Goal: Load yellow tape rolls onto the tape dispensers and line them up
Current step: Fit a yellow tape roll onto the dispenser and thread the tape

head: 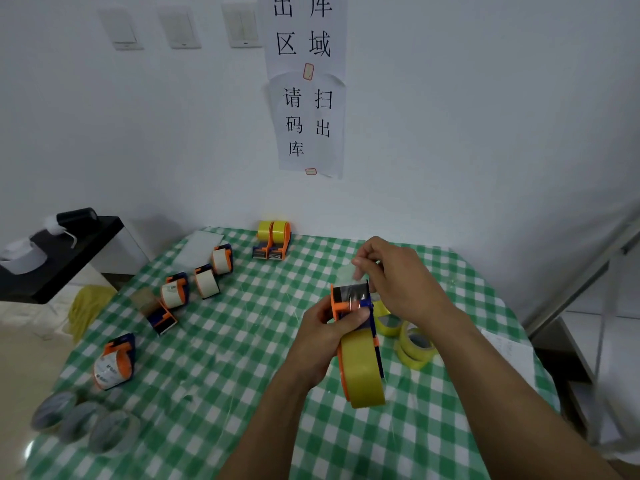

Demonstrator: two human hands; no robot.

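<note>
Now the left hand (329, 327) grips the orange dispenser (348, 301) above the checked table (207, 358), with the yellow roll (363, 368) seated on it. The right hand (394, 275) pinches the loose tape end (346, 271) just over the blade. I'd keep that strip taut and straight, then stand it beside the two loaded dispensers (273, 240) by the wall.

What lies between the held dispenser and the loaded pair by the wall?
Only bare checked tablecloth separates dispenser from pair, in the head view.
</note>
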